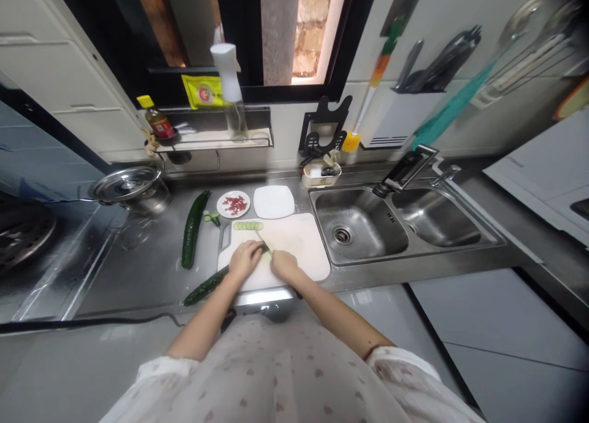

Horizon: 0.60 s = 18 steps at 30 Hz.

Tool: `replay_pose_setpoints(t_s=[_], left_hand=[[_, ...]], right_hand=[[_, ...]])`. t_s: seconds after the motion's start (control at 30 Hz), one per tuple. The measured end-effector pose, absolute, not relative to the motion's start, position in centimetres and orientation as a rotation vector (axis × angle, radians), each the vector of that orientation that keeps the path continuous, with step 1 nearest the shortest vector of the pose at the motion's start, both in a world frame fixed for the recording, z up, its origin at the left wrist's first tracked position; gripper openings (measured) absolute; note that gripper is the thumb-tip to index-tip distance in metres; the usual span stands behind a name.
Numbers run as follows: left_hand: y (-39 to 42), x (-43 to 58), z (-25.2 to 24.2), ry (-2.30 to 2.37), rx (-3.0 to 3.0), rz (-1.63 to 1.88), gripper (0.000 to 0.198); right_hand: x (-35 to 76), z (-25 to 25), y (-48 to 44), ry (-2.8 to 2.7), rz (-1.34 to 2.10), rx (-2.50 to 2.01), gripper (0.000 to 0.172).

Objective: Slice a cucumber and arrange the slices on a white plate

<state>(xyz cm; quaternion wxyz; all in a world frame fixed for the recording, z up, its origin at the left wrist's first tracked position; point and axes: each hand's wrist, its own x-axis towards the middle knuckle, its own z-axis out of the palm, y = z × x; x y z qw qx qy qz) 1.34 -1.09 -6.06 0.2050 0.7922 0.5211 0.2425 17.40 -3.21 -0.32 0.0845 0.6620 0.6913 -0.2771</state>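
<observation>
Left hand (246, 258) fingers curled down over the cucumber (205, 286), which lies half on the cutting board (299, 242), its tail out over the counter (138, 269). Right hand (283, 264) fingers closed around a knife (264, 244), blade barely visible at the cucumber's cut end. Slices (248, 226) are lined along the board's far edge. Beyond: whole cucumber (193, 226), two plates (273, 201).

Pale short-sleeved top (276, 374), small brownish dots, loose sleeves (405, 374)
</observation>
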Motion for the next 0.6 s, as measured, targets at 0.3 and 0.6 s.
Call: replay_pose_setpoints(t_s=[0.3,0.6], left_hand=[[-1.1,1.3,-6.2,1.467,2.216,0.675,0.029],[-1.1,1.3,-6.2,1.469,2.199,0.666,0.029]], right_hand=[[18.0,0.1,-4.2,2.063,-0.828,1.969,0.036],[19.4,-0.9,-6.5,2.036,-0.830,1.963,0.030]])
